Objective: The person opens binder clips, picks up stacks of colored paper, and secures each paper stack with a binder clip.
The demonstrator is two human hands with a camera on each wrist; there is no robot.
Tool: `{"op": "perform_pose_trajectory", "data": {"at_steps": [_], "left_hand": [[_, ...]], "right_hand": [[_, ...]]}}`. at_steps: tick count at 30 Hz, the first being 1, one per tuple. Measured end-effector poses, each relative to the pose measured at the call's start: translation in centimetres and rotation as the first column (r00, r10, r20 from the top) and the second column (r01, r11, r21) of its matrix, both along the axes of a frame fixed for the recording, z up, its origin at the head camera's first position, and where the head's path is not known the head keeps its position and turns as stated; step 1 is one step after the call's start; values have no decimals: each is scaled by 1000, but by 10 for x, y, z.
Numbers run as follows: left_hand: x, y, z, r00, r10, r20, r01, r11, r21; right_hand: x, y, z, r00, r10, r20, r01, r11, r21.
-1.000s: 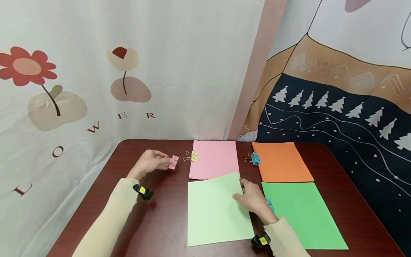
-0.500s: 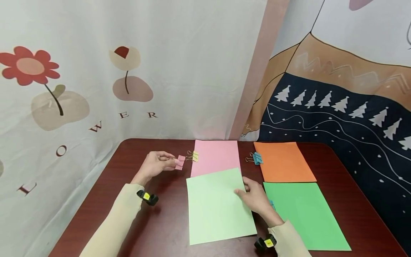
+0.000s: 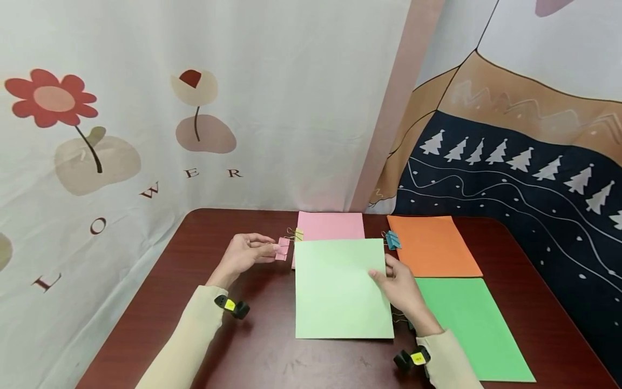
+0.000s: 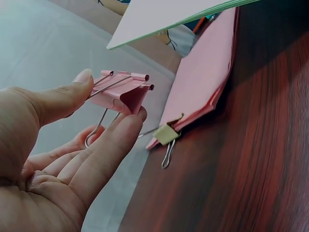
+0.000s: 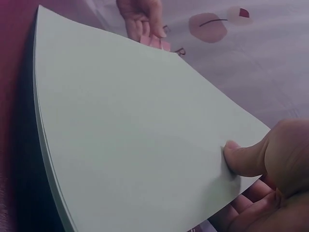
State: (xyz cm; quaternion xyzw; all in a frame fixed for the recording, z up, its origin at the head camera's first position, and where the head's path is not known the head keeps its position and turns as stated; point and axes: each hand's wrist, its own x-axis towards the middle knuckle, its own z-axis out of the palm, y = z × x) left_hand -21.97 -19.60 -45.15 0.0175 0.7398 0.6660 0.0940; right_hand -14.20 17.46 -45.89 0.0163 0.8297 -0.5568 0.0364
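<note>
Between thumb and fingers, my left hand [image 3: 245, 256] pinches a pink binder clip [image 3: 283, 248]. The left wrist view shows the clip [image 4: 120, 92] by itself, its wire handles spread apart and its mouth facing the paper side. My right hand [image 3: 402, 286] grips the right edge of a light green paper stack [image 3: 340, 292], thumb on top and fingers underneath. This stack is raised above the table, its far part overlapping the pink paper in the head view. The clip is just left of the stack's upper left corner, apart from it in the left wrist view.
Behind lies a pink paper stack [image 3: 330, 224] with a yellow binder clip [image 4: 166, 135] on its left edge. To the right, an orange stack [image 3: 437, 246] bears a blue binder clip [image 3: 392, 240]. A bright green stack [image 3: 476, 329] lies nearer on the brown table [image 3: 262, 346].
The left hand has brought the pink binder clip rightward, close to the light green stack's corner. The right hand has raised that stack and turned it straighter, covering more of the pink paper.
</note>
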Motion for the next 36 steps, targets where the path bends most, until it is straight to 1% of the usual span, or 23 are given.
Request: {"op": "perform_pose_trajectory", "data": {"at_steps": [2, 7, 11, 14, 21, 28, 36], "left_hand": [[2, 3, 0, 1000, 15, 5, -16, 1000, 18], [5, 9, 0, 1000, 19, -13, -19, 998, 55], [7, 14, 1, 1000, 8, -29, -6, 996, 89], [9, 17, 2, 999, 14, -29, -11, 994, 110], [13, 24, 7, 998, 61, -14, -58, 990, 129], [18, 32, 10, 997, 70, 21, -73, 984, 162], [23, 37, 8, 998, 68, 7, -68, 982, 174]], "right_hand": [[-2, 4, 2, 1000, 0, 3, 0, 1000, 8], [-10, 14, 7, 1000, 12, -3, -12, 1000, 22], [-18, 19, 9, 1000, 7, -26, -7, 1000, 0], [-23, 22, 11, 1000, 0, -28, 0, 1000, -22], [-33, 21, 14, 999, -19, -29, 17, 997, -70], [-35, 21, 15, 998, -24, -54, 20, 997, -77], [-35, 23, 15, 998, -18, -57, 14, 997, -74]]}}
